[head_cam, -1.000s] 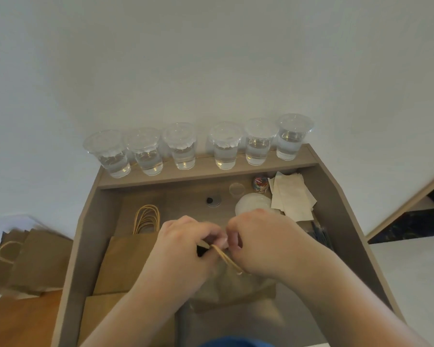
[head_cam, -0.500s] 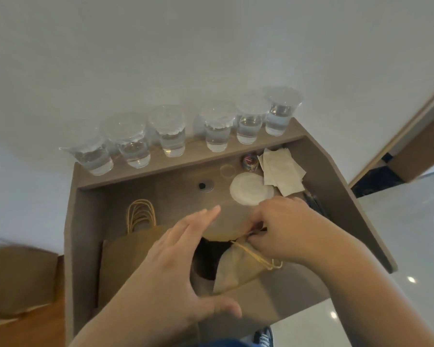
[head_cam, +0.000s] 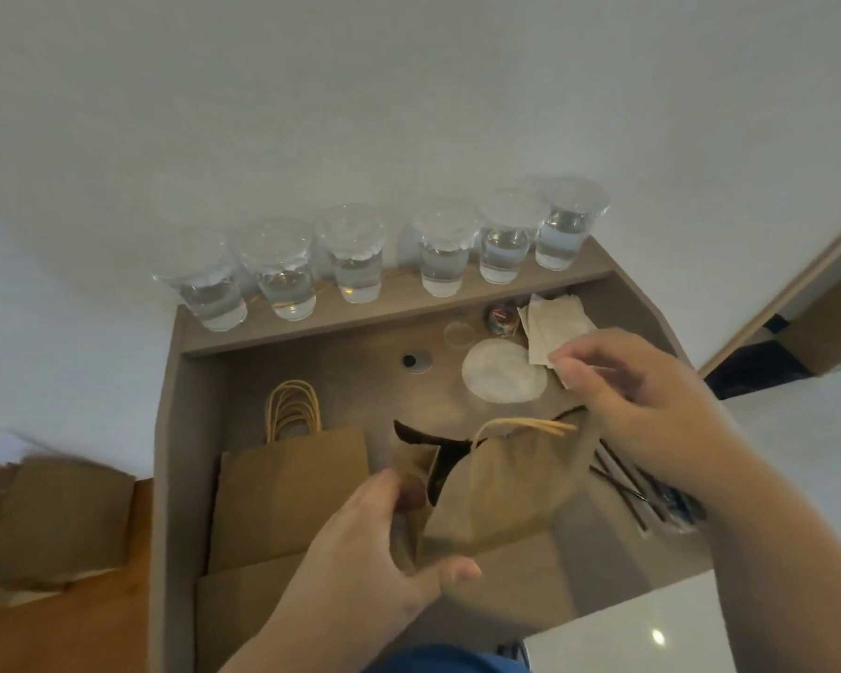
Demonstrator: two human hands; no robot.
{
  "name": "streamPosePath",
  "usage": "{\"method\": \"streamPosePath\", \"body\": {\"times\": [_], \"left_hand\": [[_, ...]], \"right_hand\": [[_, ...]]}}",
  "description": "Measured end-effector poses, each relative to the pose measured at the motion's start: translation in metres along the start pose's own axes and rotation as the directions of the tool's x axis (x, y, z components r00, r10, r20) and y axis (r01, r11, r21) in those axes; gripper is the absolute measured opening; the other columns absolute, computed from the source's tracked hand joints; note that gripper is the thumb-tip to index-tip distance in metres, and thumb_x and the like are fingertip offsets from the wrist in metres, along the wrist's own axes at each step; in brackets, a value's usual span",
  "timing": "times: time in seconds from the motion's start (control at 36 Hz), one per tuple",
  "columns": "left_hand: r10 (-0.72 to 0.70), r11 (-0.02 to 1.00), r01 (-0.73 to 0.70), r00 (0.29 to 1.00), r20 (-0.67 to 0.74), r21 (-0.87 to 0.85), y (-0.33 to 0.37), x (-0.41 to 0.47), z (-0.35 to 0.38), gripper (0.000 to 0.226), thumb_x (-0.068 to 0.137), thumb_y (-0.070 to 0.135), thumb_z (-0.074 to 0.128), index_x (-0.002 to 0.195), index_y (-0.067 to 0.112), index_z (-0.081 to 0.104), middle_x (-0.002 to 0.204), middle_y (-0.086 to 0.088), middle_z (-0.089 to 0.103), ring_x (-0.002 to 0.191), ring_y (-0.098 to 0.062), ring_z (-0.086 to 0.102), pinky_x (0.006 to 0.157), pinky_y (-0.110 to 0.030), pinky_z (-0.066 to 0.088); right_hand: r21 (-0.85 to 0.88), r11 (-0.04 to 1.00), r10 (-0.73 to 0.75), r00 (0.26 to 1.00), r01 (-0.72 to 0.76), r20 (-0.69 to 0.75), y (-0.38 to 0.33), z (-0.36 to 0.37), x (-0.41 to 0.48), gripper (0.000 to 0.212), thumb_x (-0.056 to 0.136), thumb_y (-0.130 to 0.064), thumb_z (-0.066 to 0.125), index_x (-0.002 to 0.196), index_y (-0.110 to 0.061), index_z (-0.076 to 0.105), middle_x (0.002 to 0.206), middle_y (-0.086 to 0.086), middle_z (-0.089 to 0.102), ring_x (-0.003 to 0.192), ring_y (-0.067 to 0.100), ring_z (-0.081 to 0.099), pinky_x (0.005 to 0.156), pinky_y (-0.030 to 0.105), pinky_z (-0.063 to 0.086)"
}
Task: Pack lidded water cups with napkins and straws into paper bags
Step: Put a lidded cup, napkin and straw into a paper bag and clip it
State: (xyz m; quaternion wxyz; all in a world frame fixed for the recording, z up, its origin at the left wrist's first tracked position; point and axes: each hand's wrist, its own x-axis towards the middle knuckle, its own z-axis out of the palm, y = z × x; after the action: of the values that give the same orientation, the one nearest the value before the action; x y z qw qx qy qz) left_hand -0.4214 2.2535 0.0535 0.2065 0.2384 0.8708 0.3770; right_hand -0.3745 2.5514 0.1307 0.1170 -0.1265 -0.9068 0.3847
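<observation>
Fingers (head_cam: 377,495) of the left hand (head_cam: 360,565) pinch the paper bag (head_cam: 506,493) open on the desk (head_cam: 321,381) while the right hand (head_cam: 651,400) pinches a napkin (head_cam: 554,332); spreading the mouth wider should let it drop in flat.

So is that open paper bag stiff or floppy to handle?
Probably floppy: the open paper bag sags and creases where the left hand grips its side. Likely light, being thin paper, so a push might tip it.
</observation>
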Motion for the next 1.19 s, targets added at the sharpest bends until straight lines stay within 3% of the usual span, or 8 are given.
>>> {"method": "streamPosePath", "body": {"times": [0.11,0.28,0.39,0.61,0.83,0.97,1.08,1.19], "left_hand": [[-0.030,0.996,0.027,0.999,0.038,0.079,-0.002,0.003,0.005,0.055,0.066,0.094,0.064,0.110,0.075,0.038,0.114,0.044,0.052,0.108,0.020,0.049,0.084,-0.009,0.043],[-0.021,0.966,0.018,1.000,0.006,0.257,-0.004,0.014,0.013,0.046,0.079,0.094,0.046,0.109,0.059,0.042,0.100,0.039,0.047,0.095,0.021,0.045,0.075,-0.007,0.040],[0.081,0.945,-0.037,0.989,-0.123,0.326,0.005,0.020,0.012,0.035,0.085,0.088,0.045,0.087,0.053,0.046,0.086,0.032,0.049,0.093,0.018,0.050,0.068,-0.007,0.041],[0.207,0.972,-0.165,0.938,-0.276,0.168,0.024,0.030,0.010,0.023,0.099,0.043,0.063,0.112,0.029,0.075,0.102,0.019,0.061,0.094,-0.003,0.059,0.080,-0.016,0.050],[0.193,0.981,-0.175,0.878,-0.437,0.082,0.013,0.036,0.012,0.021,0.089,0.048,0.073,0.101,0.032,0.082,0.154,0.022,0.045,0.135,-0.005,0.049,0.108,-0.020,0.038],[0.092,0.959,-0.223,0.826,-0.556,-0.173,-0.002,0.038,0.021,0.032,0.087,0.034,0.085,0.090,0.027,0.054,0.096,0.007,0.069,0.096,-0.016,0.071,0.083,-0.035,0.059],[-0.037,0.890,-0.196,0.868,-0.495,-0.411,-0.007,0.045,0.020,0.047,0.079,0.033,0.089,0.096,0.024,0.046,0.094,-0.003,0.074,0.091,-0.025,0.074,0.084,-0.045,0.062],[0.028,0.908,-0.129,0.968,-0.250,-0.398,-0.006,0.055,0.010,0.035,0.078,0.052,0.083,0.108,0.038,0.071,0.100,0.009,0.077,0.095,-0.012,0.074,0.079,-0.023,0.060]], "right_hand": [[0.237,0.968,0.150,0.943,-0.079,-0.297,0.045,-0.003,-0.012,0.023,0.101,-0.034,0.046,0.098,-0.032,0.069,0.096,-0.008,0.070,0.090,0.005,0.066,0.080,0.042,0.056],[0.362,0.905,0.193,0.974,-0.222,0.116,0.104,0.015,-0.052,0.073,0.085,0.030,0.046,0.110,-0.034,0.073,0.113,-0.002,0.075,0.118,0.020,0.069,0.100,0.043,0.054],[0.322,0.926,0.160,0.977,-0.199,0.142,0.117,0.037,-0.056,0.074,0.090,0.021,0.058,0.114,-0.049,0.066,0.120,-0.010,0.074,0.123,0.011,0.067,0.105,0.039,0.053],[0.308,0.932,0.131,0.968,-0.194,0.214,0.112,0.041,-0.023,0.033,0.083,-0.047,0.080,0.114,-0.051,0.069,0.111,-0.020,0.078,0.104,0.001,0.073,0.092,0.030,0.059],[0.367,0.908,0.078,0.943,-0.202,0.324,0.111,0.027,-0.012,0.023,0.082,-0.046,0.075,0.104,-0.045,0.082,0.110,-0.013,0.081,0.104,0.008,0.076,0.095,0.033,0.057],[0.280,0.956,0.038,0.984,-0.086,0.172,0.122,0.031,-0.004,0.028,0.076,-0.047,0.083,0.098,-0.029,0.078,0.115,-0.015,0.069,0.110,0.007,0.067,0.099,0.034,0.053],[0.393,0.909,0.095,0.987,-0.140,0.134,0.124,0.041,0.000,0.048,0.073,-0.037,0.089,0.110,-0.021,0.061,0.107,-0.007,0.073,0.106,0.017,0.072,0.093,0.034,0.059],[0.515,0.827,0.090,0.957,-0.227,0.276,0.115,0.049,-0.002,0.067,0.088,-0.023,0.080,0.146,-0.042,0.054,0.110,-0.002,0.079,0.108,0.014,0.076,0.091,0.025,0.062]]}}
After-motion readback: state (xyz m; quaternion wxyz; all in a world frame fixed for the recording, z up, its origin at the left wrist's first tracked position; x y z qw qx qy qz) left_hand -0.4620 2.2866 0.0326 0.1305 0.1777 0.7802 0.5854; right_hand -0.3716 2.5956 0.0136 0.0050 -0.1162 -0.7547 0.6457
